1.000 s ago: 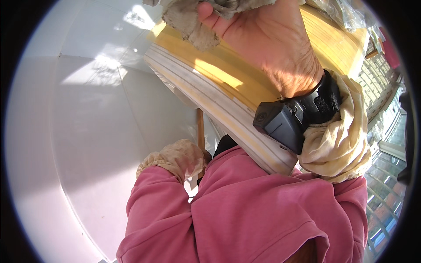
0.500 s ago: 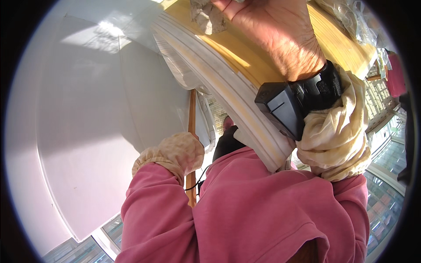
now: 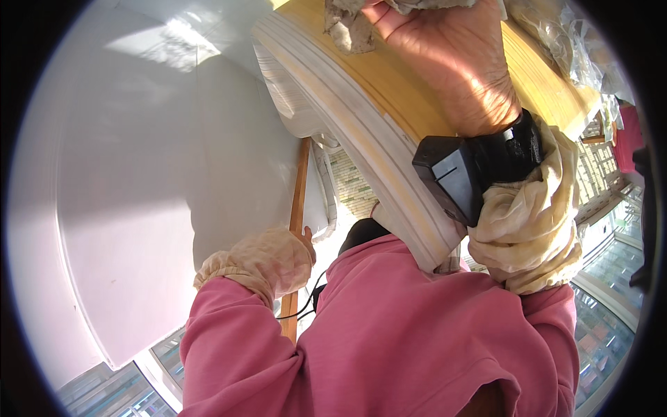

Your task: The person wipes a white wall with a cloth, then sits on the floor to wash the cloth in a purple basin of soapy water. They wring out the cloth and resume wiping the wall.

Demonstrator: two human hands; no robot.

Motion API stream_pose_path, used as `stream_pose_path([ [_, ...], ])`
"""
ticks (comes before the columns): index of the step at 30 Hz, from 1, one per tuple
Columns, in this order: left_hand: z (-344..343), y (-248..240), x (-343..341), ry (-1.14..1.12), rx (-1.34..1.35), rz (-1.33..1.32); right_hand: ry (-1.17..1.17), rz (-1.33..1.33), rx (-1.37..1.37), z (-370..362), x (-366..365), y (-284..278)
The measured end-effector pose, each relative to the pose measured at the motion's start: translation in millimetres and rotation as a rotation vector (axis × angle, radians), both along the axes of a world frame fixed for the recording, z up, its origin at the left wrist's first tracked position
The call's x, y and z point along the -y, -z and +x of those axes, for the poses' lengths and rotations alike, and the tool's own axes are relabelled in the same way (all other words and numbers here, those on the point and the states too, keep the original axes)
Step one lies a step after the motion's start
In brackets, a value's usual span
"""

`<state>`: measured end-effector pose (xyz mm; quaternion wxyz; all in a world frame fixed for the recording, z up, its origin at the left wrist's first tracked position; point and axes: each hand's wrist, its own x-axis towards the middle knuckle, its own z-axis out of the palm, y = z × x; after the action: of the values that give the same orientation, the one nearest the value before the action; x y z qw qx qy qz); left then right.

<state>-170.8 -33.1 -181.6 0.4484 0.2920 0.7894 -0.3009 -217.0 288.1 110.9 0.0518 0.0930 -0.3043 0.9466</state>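
My right hand (image 3: 455, 66) presses a crumpled, dirty grey rag (image 3: 349, 28) against a yellow wooden surface (image 3: 406, 97). Part of the rag and the fingertips run past the upper rim of the picture. A black strap with a box-shaped device (image 3: 448, 174) circles my right wrist, above a bunched beige sleeve cover. My left hand (image 3: 308, 240) hangs low beside a brown wooden strip (image 3: 300, 187). Only a small part of it shows beyond its beige sleeve cover (image 3: 260, 260), so its grip is hidden.
The yellow surface has a thick, pale, ridged edge (image 3: 368, 132) close to my body. A large white panel (image 3: 132, 208) fills the left side. Clear plastic wrap (image 3: 566, 48) lies at the far right. Thin black cables (image 3: 306, 309) hang below my left hand.
My right hand and the rag have shifted slightly right and down in the picture. My left forearm has moved a little left, and part of that hand now shows past the cuff.
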Motion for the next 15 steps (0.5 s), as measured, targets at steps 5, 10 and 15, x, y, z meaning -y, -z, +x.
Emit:
stream_pose_path([
  [5,32,-11,12,-0.186,-0.136,-0.007,-0.032,-0.032,-0.025,22,-18,-4],
  [10,59,-59,-17,0.035,0.117,-0.114,-0.050,-0.077,-0.039,13,-20,-9],
  [15,93,-117,-36,-0.173,0.176,-0.069,-0.039,-0.156,-0.023,-15,-13,-10],
])
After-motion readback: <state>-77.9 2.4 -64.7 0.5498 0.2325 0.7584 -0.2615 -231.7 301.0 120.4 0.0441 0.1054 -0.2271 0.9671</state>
